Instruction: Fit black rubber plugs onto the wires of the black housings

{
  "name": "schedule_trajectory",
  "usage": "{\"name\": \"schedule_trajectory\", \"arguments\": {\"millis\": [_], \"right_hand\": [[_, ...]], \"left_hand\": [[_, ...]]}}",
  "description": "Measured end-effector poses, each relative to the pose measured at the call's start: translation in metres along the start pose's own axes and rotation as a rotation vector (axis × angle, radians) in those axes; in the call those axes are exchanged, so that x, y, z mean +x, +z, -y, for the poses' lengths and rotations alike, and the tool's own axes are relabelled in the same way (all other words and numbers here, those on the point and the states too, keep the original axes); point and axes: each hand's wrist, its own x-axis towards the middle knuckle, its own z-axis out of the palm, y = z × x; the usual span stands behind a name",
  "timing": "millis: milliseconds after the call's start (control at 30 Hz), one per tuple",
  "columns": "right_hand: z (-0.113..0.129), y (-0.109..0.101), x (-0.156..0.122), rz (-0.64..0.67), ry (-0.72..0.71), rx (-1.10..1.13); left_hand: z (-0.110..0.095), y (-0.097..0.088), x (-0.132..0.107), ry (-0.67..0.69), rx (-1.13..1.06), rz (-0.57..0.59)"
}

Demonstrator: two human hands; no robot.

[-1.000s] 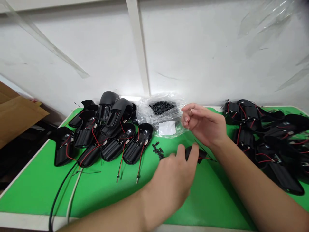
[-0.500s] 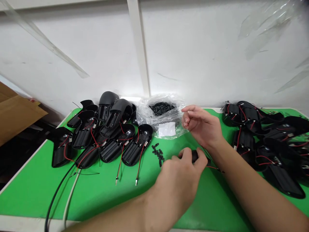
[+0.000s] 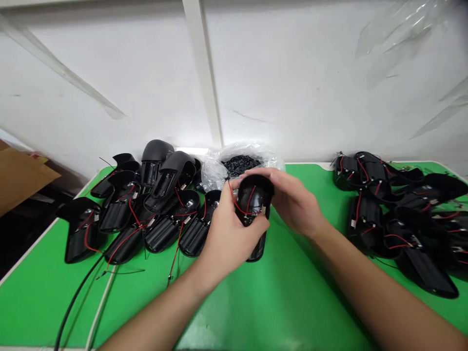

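A black plastic housing (image 3: pixel 256 187) with a rounded hood, red wires and a small white connector is held over the middle of the table, its hollow inside facing me. My left hand (image 3: pixel 234 229) grips it from the left, the thumb lying across its inner side. Around the far right side of the hood curls my right hand (image 3: pixel 296 200), its fingers partly hidden behind the rim. Just beyond both hands lies a clear plastic bag (image 3: pixel 214 170) full of small black pieces (image 3: pixel 241 165).
Similar wired housings (image 3: pixel 164 231) are piled on the left, and another group (image 3: pixel 420 253) lies on the right of the green table (image 3: pixel 292 307). A black cable (image 3: pixel 75 297) and a pale cable (image 3: pixel 100 307) cross the front left. Behind stands a white wall (image 3: pixel 292 97).
The housing, earlier low under my left hand, is now raised and turned to show its inside. My right hand has come from beside the bag onto it. The loose black pieces are now hidden.
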Motion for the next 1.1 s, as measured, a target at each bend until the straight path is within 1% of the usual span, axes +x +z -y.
{"name": "schedule_trajectory", "arguments": {"millis": [100,200,300,433,600,700,800,867,1000,1033,1100], "right_hand": [[-0.009,0.010,-0.005,0.092,-0.015,0.016],[-0.012,0.014,-0.008,0.123,-0.008,0.046],[-0.011,0.015,-0.008,0.150,-0.009,0.055],[-0.009,0.013,-0.008,0.146,-0.023,0.037],[-0.008,0.013,-0.012,0.169,-0.004,0.049],[-0.010,0.015,-0.013,0.141,0.002,0.078],[-0.014,0.017,-0.012,0.099,0.025,0.086],[-0.016,0.018,-0.010,0.048,0.012,0.057],[-0.021,0.013,-0.007,-0.072,-0.018,0.027],[-0.021,0.011,-0.006,-0.096,-0.011,0.029],[-0.021,0.008,-0.004,-0.155,-0.002,0.014]], "left_hand": [[0.005,0.001,0.002,-0.002,-0.063,-0.024],[0.006,0.000,0.001,0.007,-0.065,-0.032],[0.003,0.000,0.002,-0.007,-0.087,-0.025],[-0.001,-0.002,0.004,-0.013,-0.105,0.000],[0.004,-0.004,0.005,-0.009,-0.061,-0.004],[0.005,-0.003,0.005,-0.010,-0.082,0.001],[0.002,0.000,0.003,-0.029,-0.151,0.001],[-0.003,0.002,0.002,-0.098,-0.248,0.005],[-0.022,0.000,-0.004,-0.381,-0.542,0.065],[-0.028,-0.003,-0.005,-0.426,-0.592,0.062],[-0.040,-0.016,-0.005,-0.435,-0.601,-0.001]]}}
